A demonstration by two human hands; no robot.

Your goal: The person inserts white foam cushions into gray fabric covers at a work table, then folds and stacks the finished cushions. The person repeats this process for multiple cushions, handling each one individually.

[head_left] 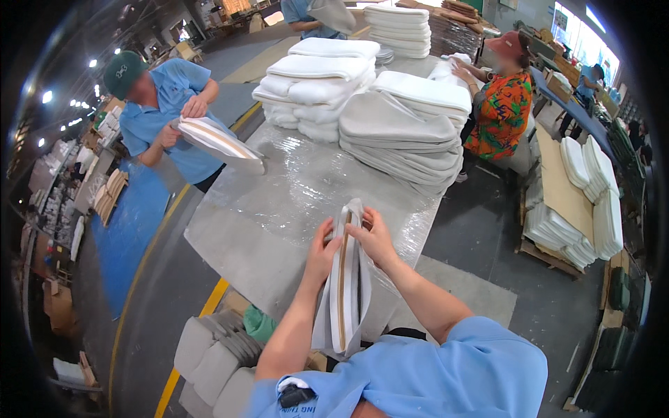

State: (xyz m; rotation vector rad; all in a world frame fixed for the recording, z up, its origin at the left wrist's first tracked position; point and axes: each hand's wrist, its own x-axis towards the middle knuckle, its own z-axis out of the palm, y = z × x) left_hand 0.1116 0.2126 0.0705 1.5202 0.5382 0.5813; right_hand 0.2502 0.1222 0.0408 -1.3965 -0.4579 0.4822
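Note:
A long, pale grey padded cushion (341,292) stands on its narrow edge in front of me, one end close to my body. White filling shows between the sides of its cover, and a tan strip runs along the upward edge. My left hand (323,252) grips its left side near the far end. On the opposite side my right hand (373,240) holds the cover, thumb on the top edge and fingers around the far end. The cushion's underside is hidden.
Grey cushion covers (397,143) and white padded pieces (317,83) are stacked on the plastic-covered table (258,209). A co-worker (167,104) at left holds a similar cushion; another person (502,104) stands at right. Grey cushions (209,348) sit low at my left, a loaded pallet (557,237) at right.

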